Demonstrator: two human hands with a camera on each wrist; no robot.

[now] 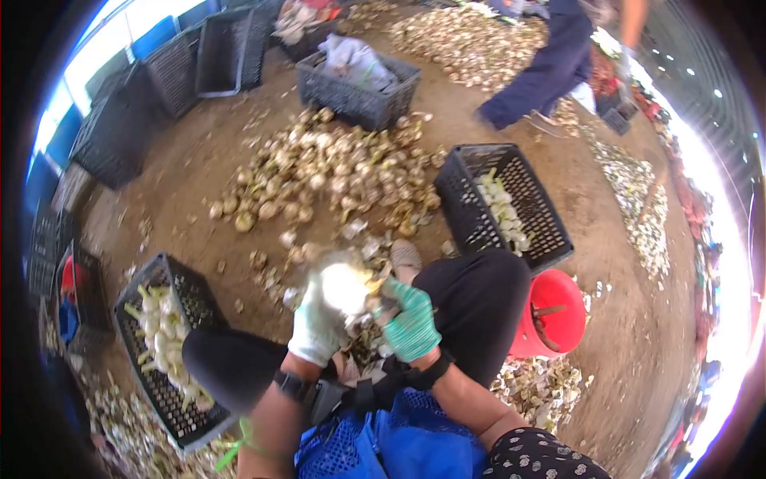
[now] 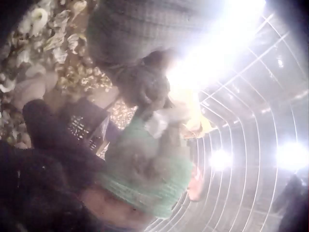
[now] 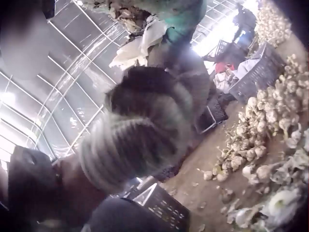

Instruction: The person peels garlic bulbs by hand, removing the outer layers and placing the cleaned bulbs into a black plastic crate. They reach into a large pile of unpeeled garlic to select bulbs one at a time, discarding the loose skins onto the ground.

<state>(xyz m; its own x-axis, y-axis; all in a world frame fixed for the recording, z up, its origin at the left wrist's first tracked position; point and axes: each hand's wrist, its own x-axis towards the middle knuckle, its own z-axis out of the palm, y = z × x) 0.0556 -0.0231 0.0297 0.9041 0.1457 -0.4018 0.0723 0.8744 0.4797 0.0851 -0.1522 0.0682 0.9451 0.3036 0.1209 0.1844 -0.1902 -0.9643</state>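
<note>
My left hand, in a pale glove, grips a round white bulb that glare washes out. Close beside it, my right hand, in a green striped glove, curls its fingers on yellowish dry skin at the bulb's side. In the left wrist view my left hand is at the top and my right hand below, with bright skin between. The right wrist view has my left hand blurred, below pale papery peel near my right hand.
Unpeeled bulbs lie heaped ahead on the ground. Black crates holding white bulbs stand at left and right. A red bucket is by my right knee; peelings lie behind it. Another person's leg shows at top right.
</note>
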